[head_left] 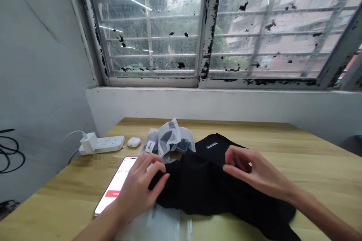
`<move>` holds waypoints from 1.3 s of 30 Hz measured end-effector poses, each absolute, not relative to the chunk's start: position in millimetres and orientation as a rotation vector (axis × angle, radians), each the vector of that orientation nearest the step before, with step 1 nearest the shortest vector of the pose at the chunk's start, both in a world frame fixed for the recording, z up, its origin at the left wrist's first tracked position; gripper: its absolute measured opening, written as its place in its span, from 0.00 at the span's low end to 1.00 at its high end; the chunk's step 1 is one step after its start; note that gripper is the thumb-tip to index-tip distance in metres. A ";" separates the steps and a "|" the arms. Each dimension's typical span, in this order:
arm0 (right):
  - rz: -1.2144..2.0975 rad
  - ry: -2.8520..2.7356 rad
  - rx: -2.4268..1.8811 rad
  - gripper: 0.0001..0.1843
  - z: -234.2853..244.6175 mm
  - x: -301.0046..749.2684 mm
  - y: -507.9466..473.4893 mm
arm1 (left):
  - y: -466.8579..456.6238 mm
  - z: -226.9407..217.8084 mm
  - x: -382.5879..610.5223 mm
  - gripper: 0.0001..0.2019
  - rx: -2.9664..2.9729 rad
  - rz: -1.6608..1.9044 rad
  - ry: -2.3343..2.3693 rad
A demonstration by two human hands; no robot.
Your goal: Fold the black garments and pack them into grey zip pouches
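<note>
A soft black garment (203,184) lies bunched and partly spread on the table, with a small white printed logo near its far edge. My left hand (147,180) has its fingers closed around the garment's left end. My right hand (246,169) is over the garment's right part, fingers curled and thumb close to the index fingertip at the cloth; the exact pinch is hard to see. Beneath my left hand and the cloth is a clear plastic bag (161,226), partly covered. A lit phone (121,173) lies left of it, partly hidden by my left hand.
Frosted bags (169,137) with dark contents and labels sit behind the garment. A white earbud case (134,142) and a power strip (110,143) with a plugged-in charger (89,142) are at the back left. The wooden table (311,169) meets a wall under windows.
</note>
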State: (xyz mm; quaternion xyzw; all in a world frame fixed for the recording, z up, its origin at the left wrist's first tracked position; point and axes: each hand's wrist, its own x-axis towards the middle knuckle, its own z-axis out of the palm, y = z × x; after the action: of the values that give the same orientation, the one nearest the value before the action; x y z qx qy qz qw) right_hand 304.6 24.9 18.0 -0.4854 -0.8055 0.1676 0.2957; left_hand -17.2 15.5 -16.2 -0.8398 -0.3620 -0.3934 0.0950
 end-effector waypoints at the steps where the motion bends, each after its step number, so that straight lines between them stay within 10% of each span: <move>1: 0.466 -2.247 -1.287 0.17 23.2 308.5 21.2 | 13.1 -14.4 -17.7 0.06 -2.551 -1.120 -0.986; 12: 0.383 -2.492 -1.238 0.18 20.4 335.9 17.2 | 13.4 -19.0 -15.2 0.09 -2.871 -0.714 -0.785; 21: -0.544 -2.279 -1.192 0.10 15.2 327.0 37.6 | 17.1 -15.2 -15.9 0.08 -2.613 -1.168 -1.006; 28: -0.080 -2.533 -1.207 0.03 13.9 311.0 20.1 | 19.2 -22.6 -16.3 0.10 -2.547 -1.172 -1.184; 39: -0.213 -2.518 -1.621 0.10 4.6 337.7 33.2 | 23.7 -22.9 -15.9 0.09 -2.448 -1.213 -1.220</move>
State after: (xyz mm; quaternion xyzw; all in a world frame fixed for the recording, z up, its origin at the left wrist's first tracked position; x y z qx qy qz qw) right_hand 337.7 33.2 4.6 -0.5385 -0.8367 -0.0709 0.0694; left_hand -15.9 23.7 -22.9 -0.8159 -0.4066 -0.4043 0.0750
